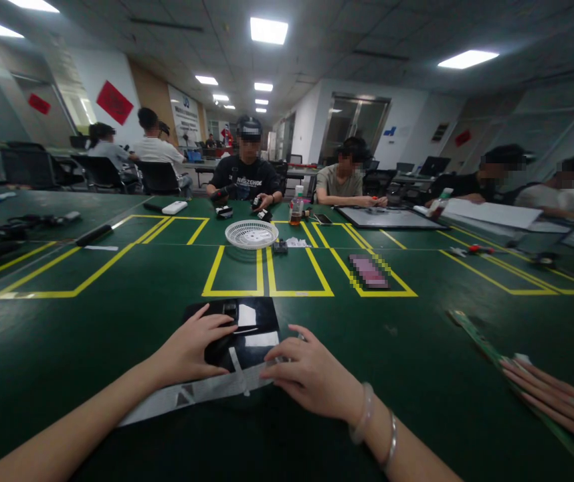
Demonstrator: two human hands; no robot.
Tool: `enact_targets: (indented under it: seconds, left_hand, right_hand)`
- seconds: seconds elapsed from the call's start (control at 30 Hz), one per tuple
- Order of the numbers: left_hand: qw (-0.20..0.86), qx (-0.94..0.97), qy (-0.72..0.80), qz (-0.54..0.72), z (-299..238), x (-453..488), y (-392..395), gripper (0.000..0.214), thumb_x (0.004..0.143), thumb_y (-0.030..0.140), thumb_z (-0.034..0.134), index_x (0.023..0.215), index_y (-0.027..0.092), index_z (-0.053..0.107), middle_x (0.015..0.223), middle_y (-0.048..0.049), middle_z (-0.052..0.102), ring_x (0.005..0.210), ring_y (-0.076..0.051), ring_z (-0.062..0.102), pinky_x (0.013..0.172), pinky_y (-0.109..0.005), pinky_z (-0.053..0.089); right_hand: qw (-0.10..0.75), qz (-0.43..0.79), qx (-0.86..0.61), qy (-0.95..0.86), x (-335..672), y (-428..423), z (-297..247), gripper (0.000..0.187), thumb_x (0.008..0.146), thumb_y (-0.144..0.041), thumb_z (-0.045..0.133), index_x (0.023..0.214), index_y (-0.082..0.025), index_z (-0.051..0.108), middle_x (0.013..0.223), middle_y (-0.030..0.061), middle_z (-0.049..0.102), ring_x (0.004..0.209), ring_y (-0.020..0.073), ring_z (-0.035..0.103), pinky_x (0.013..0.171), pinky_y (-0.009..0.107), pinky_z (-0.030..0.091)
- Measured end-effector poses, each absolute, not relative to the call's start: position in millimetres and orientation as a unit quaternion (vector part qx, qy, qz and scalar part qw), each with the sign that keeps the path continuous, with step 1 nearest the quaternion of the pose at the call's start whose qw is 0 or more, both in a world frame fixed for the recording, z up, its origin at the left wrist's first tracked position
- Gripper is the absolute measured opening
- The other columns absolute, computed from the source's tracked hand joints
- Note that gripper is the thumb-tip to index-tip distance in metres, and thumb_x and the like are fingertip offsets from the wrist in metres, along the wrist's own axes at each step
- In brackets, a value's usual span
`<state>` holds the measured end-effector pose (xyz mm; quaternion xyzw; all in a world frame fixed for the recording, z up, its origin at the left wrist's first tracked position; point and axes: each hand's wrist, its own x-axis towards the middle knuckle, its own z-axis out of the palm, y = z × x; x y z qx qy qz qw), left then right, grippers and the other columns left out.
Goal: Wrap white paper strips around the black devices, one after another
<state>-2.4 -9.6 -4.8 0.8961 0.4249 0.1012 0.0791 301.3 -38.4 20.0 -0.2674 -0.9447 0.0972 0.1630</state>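
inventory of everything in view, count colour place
table: one, green, foreground
black panel: one, black, under left hand
white strips: two, white, panel's near edge
basket: one, white, centre
bottles: two, reddish, far side
tape outlines: several, yellow, table
pixelated item: one, pink, centre right
green strip: one, green, right
framed board: one, pale, far right
small items: many, mixed, scattered
people: several, mixed clothing, opposite and beside
ceiling lights: several, white, overhead
bracelets: two, pale, right wrist
left hand: one, on panel
right hand: one, at strips
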Motion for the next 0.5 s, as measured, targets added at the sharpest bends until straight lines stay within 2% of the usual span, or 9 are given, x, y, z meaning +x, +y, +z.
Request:
enact_targets:
  seconds: [0.17, 0.23, 0.3, 0.4, 0.5]
  left_hand:
    - [0.099, 0.896, 0.419, 0.109, -13, 6, -12, 0.067, 0.079, 0.036, 0.079, 0.14, 0.027, 0.051, 0.144, -0.0086, 0.046, 0.134, -0.029, 0.039, 0.118, -0.059, 0.013]
    - [0.121, 0.89, 0.422, 0.122, -14, 4, -10, 0.052, 0.089, 0.035, 0.068, 0.138, 0.029, 0.054, 0.144, -0.0056, 0.047, 0.134, -0.028, 0.04, 0.118, -0.058, 0.015]
    - [0.153, 0.877, 0.435, 0.137, -9, 1, -9, 0.032, 0.099, 0.036, 0.052, 0.129, 0.03, 0.062, 0.141, -0.0033, 0.048, 0.131, -0.026, 0.043, 0.114, -0.051, 0.028]
    - [0.206, 0.86, 0.444, 0.147, 4, -8, -9, 0.039, 0.105, 0.039, 0.035, 0.111, 0.024, 0.071, 0.127, -0.0057, 0.057, 0.114, -0.024, 0.055, 0.096, -0.035, 0.046]
    - [0.233, 0.852, 0.453, 0.124, 11, -15, -8, 0.031, 0.101, 0.039, 0.044, 0.105, 0.021, 0.069, 0.104, -0.0046, 0.063, 0.09, -0.02, 0.061, 0.077, -0.027, 0.048]
  right_hand:
    - [0.153, 0.07, -0.283, -0.944, 303, -37, 22, 0.03, 0.096, -0.02, 0.053, 0.12, -0.036, 0.062, 0.12, -0.0012, 0.062, 0.11, 0.0164, 0.057, 0.115, 0.054, 0.013]
    - [0.147, 0.058, -0.292, -0.943, 304, -35, 23, 0.032, 0.096, -0.018, 0.051, 0.122, -0.035, 0.061, 0.119, 0.0006, 0.062, 0.109, 0.0169, 0.058, 0.114, 0.057, 0.011]
    - [0.149, 0.05, -0.309, -0.938, 307, -32, 24, 0.034, 0.097, -0.017, 0.048, 0.124, -0.035, 0.06, 0.119, 0.0021, 0.062, 0.109, 0.0173, 0.058, 0.113, 0.059, 0.012]
    - [0.159, 0.038, -0.337, -0.927, 310, -26, 23, 0.036, 0.099, -0.017, 0.044, 0.127, -0.034, 0.057, 0.123, 0.0043, 0.06, 0.113, 0.0183, 0.057, 0.112, 0.063, 0.014]
    - [0.149, 0.034, -0.347, -0.925, 311, -24, 21, 0.039, 0.099, -0.015, 0.043, 0.13, -0.035, 0.055, 0.123, 0.0051, 0.059, 0.112, 0.0182, 0.057, 0.111, 0.065, 0.015]
